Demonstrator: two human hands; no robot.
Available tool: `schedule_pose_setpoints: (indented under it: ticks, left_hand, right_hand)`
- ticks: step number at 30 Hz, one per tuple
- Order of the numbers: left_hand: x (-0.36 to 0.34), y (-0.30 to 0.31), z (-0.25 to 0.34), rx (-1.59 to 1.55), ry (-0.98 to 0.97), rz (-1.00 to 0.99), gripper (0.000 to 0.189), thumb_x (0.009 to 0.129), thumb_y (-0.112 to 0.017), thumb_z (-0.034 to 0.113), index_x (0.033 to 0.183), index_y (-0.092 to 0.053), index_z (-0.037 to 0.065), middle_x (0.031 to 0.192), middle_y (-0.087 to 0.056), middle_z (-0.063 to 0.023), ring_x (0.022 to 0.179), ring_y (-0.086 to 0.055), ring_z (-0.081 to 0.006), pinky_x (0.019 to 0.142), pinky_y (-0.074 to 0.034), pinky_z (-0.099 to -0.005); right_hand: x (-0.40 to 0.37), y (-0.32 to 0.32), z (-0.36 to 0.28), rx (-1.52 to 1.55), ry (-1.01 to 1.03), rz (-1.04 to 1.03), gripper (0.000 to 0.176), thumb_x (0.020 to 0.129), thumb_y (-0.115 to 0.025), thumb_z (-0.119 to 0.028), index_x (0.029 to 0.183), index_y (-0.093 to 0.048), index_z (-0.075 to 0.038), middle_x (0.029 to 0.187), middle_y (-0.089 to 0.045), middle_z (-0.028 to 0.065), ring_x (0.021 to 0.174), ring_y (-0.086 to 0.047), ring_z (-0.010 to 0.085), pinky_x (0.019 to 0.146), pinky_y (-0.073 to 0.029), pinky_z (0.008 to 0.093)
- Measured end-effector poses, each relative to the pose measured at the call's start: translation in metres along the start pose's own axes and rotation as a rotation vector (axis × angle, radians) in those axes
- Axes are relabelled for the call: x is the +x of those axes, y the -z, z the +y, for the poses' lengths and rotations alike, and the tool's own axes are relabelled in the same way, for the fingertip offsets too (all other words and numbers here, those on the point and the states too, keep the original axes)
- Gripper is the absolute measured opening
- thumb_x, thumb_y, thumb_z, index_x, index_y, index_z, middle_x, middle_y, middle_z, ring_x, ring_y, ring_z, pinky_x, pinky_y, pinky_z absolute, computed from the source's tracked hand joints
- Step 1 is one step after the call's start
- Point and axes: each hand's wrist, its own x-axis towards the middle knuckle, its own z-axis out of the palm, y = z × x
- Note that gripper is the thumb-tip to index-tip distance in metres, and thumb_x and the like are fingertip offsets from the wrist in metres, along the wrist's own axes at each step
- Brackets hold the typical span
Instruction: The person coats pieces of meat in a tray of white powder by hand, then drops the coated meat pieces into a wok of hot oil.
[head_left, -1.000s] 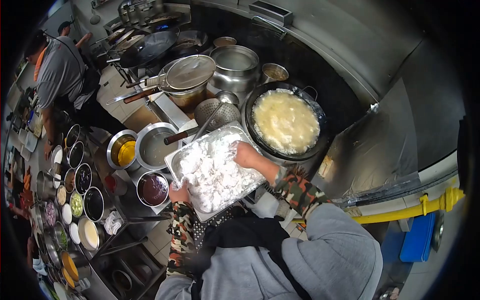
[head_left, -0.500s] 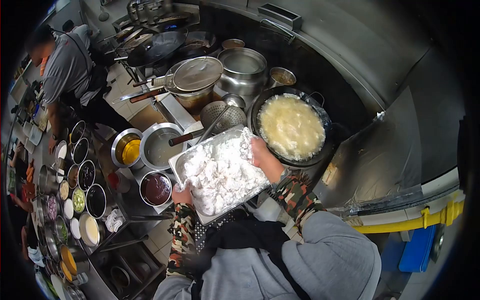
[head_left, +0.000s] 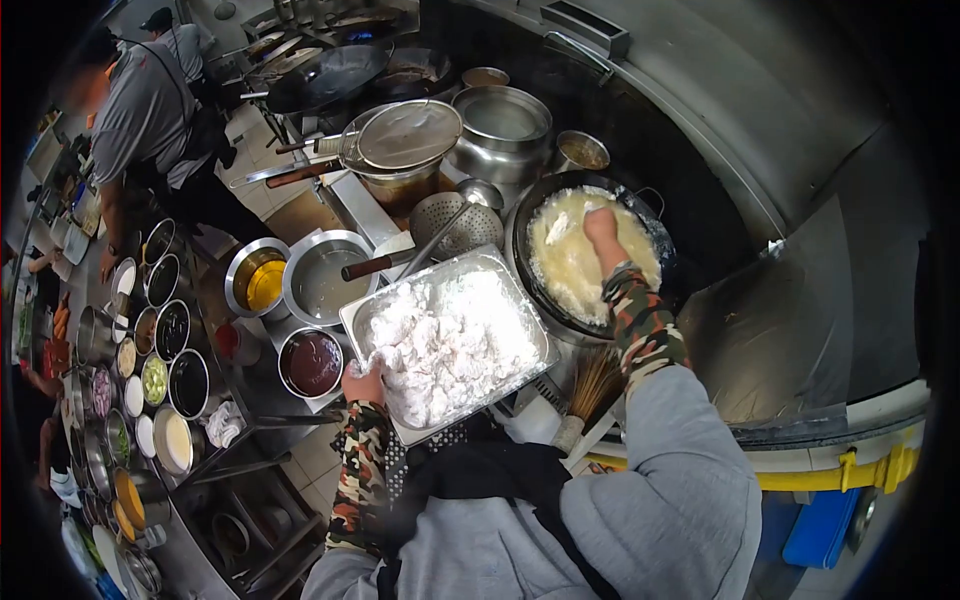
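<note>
My left hand (head_left: 362,383) is closed on the near left corner of a rectangular metal tray (head_left: 543,352). White, flour-coated pieces (head_left: 445,340) heap up inside it. Over a black wok (head_left: 522,262) of bubbling oil (head_left: 590,275), my right hand (head_left: 603,230) is closed, its fingertips low above the surface at a white coated piece. Just left of those fingers, another pale piece (head_left: 557,229) shows in the oil. The tray's far right corner lies close to the wok's near rim.
A perforated ladle (head_left: 450,228) lies behind the tray, near a large metal pot (head_left: 500,125). Bowls of yellow liquid (head_left: 264,285) and dark red sauce (head_left: 311,363) stand to the left. A bamboo brush (head_left: 590,390) is below my right forearm. A co-worker (head_left: 150,120) stands at the far left.
My right hand has left the tray's right side and moved up and right over the wok. My left hand keeps hold of the tray. A white piece now shows in the oil.
</note>
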Motion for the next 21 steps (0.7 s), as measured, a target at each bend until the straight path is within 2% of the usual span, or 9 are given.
schedule_pose_setpoints:
  ticks: [4,6,8,9,11,12,14,17,21]
  left_hand:
    - [-0.001,0.001,0.005,-0.062,-0.009,-0.051,0.031,0.069,-0.064,0.012,0.091,-0.053,-0.006,0.083,-0.06,-0.012,0.073,-0.056,-0.0164,0.067,-0.043,-0.0262]
    - [-0.003,-0.001,0.008,0.096,0.03,0.039,0.03,0.068,-0.065,0.014,0.088,-0.054,-0.006,0.079,-0.061,-0.0121,0.07,-0.056,-0.0175,0.066,-0.043,-0.0276]
    - [0.001,-0.003,0.004,0.07,0.054,0.046,0.033,0.067,-0.067,0.016,0.089,-0.054,-0.006,0.08,-0.06,-0.0127,0.07,-0.056,-0.0184,0.066,-0.043,-0.0282]
    - [0.005,-0.004,-0.005,0.077,0.025,0.049,0.036,0.067,-0.067,0.017,0.091,-0.053,-0.006,0.081,-0.06,-0.0129,0.071,-0.056,-0.0183,0.066,-0.043,-0.0282]
    - [0.011,-0.008,-0.018,0.038,-0.013,0.038,0.036,0.067,-0.067,0.017,0.092,-0.053,-0.005,0.081,-0.06,-0.0127,0.07,-0.056,-0.0181,0.065,-0.043,-0.0281]
    - [0.015,-0.009,-0.023,0.004,-0.041,0.034,0.036,0.067,-0.067,0.017,0.092,-0.053,-0.005,0.08,-0.06,-0.0125,0.069,-0.056,-0.0179,0.065,-0.043,-0.028]
    - [0.013,-0.009,-0.019,-0.015,-0.06,-0.012,0.033,0.067,-0.067,0.015,0.09,-0.053,-0.005,0.078,-0.06,-0.0114,0.068,-0.056,-0.0168,0.064,-0.043,-0.0273]
    - [-0.001,-0.007,0.006,0.009,-0.118,-0.007,0.029,0.068,-0.066,0.013,0.087,-0.053,-0.004,0.076,-0.06,-0.0102,0.068,-0.056,-0.0156,0.064,-0.043,-0.0266]
    - [0.003,-0.007,-0.004,-0.011,-0.105,0.002,0.026,0.069,-0.065,0.012,0.085,-0.053,-0.004,0.075,-0.06,-0.0095,0.067,-0.055,-0.0148,0.063,-0.042,-0.0262]
  right_hand:
    - [-0.02,0.03,-0.026,-0.089,0.19,0.104,0.025,0.07,-0.05,-0.018,0.071,-0.059,0.005,0.075,-0.057,0.0236,0.078,-0.056,0.0359,0.069,-0.044,0.0389]
    - [-0.072,0.04,-0.065,0.021,0.298,-0.18,0.018,0.068,-0.051,-0.013,0.071,-0.059,0.003,0.076,-0.058,0.0205,0.076,-0.057,0.0323,0.067,-0.045,0.0364]
    - [-0.107,0.015,-0.085,0.317,0.349,-0.686,0.02,0.064,-0.056,-0.005,0.082,-0.059,0.002,0.078,-0.06,0.0179,0.072,-0.058,0.0245,0.066,-0.045,0.0313]
    - [-0.125,0.007,-0.095,0.142,0.739,-0.667,0.022,0.065,-0.055,-0.003,0.086,-0.06,0.0,0.08,-0.061,0.0135,0.069,-0.057,0.0187,0.064,-0.046,0.0276]
    - [-0.166,-0.011,-0.125,0.101,0.532,-0.834,0.024,0.066,-0.054,-0.006,0.088,-0.059,0.002,0.081,-0.06,0.0142,0.071,-0.058,0.02,0.062,-0.046,0.0279]
    - [-0.178,-0.039,-0.131,-0.107,0.544,-0.69,0.03,0.066,-0.057,-0.014,0.087,-0.056,0.008,0.081,-0.059,0.0198,0.074,-0.058,0.0244,0.065,-0.046,0.0303]
    - [-0.212,-0.035,-0.169,0.113,0.251,-0.763,0.036,0.064,-0.057,-0.02,0.084,-0.054,0.011,0.081,-0.057,0.024,0.077,-0.057,0.0286,0.068,-0.046,0.0328]
    - [-0.239,-0.072,-0.168,0.076,0.245,-0.541,0.032,0.064,-0.055,-0.015,0.083,-0.054,0.01,0.084,-0.056,0.0262,0.082,-0.057,0.0331,0.07,-0.046,0.0336]
    - [-0.226,-0.036,-0.151,0.244,0.211,-0.605,0.028,0.065,-0.054,-0.007,0.086,-0.052,0.011,0.083,-0.057,0.0236,0.076,-0.057,0.0294,0.066,-0.046,0.0323]
